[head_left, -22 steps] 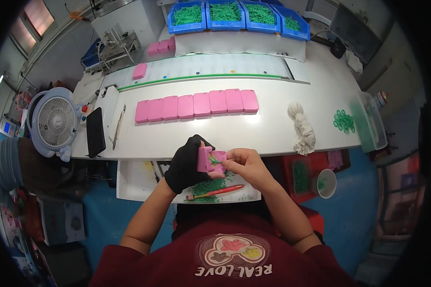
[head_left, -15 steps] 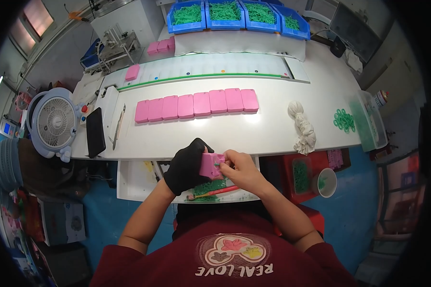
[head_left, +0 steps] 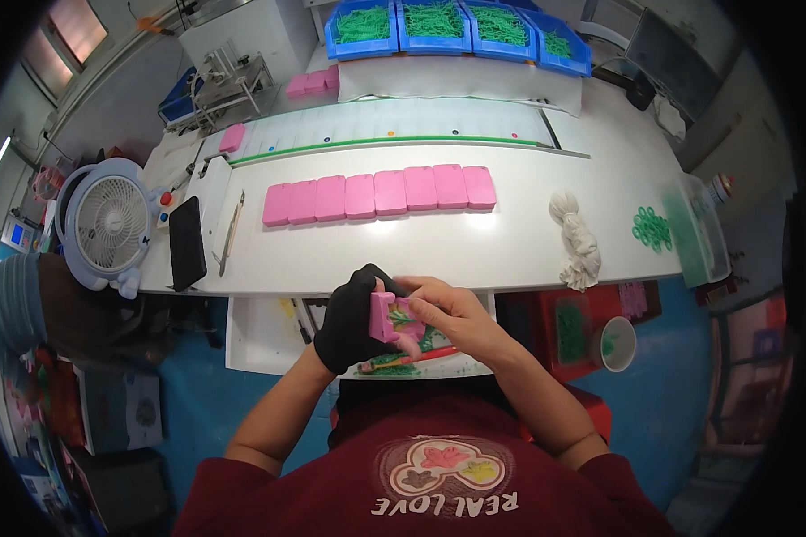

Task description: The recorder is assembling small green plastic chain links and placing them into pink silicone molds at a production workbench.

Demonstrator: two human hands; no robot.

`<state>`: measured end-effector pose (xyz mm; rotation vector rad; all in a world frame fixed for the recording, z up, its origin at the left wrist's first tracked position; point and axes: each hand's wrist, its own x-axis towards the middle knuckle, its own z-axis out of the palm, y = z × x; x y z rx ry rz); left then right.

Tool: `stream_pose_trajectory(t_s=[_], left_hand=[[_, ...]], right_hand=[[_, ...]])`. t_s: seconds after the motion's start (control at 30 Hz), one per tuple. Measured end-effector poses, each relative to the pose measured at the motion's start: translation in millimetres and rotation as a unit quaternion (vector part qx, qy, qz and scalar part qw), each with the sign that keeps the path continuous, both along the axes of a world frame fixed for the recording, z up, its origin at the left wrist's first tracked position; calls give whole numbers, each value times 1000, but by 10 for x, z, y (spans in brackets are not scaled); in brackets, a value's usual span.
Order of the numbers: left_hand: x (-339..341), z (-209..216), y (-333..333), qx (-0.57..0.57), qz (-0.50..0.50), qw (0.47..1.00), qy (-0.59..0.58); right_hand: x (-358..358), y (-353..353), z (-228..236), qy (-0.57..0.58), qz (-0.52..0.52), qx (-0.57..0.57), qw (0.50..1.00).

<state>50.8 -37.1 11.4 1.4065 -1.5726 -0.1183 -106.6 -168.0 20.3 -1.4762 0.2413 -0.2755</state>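
My left hand, in a black glove, grips a small pink block-shaped mould from its left side. My bare right hand holds the same mould from the right, fingers on its top face, where green material shows inside. Both hands hover just in front of the white table's near edge, above a lower white tray smeared with green and a red-handled tool. A row of several pink moulds lies side by side on the table beyond my hands.
A white desk fan and a black phone sit at the table's left. A white knotted rag and green rings lie at right. Blue bins of green pieces line the far edge. A cup stands low right.
The pink mould has turned in my hands, tilted from a flatter pose to show its open face with green inside. My hands stay in the same place.
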Motion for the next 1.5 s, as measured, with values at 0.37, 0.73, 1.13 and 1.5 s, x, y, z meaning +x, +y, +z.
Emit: stream_pose_trajectory(t_s=[0.37,0.73,1.13,1.5], left_hand=[[42,25,55,194,-213,798,529],[-87,-119,-20,105,-116,848,506],[-91,-155,-71,76,-66,866,490],[-129,-115,-93,81,-10,933,352]], right_hand=[[13,-55,-93,-70,-19,-171,983],[-8,130,-21,57,-90,88,990],[78,266,-44,-21,-189,84,978],[38,194,-29,37,-137,122,982]])
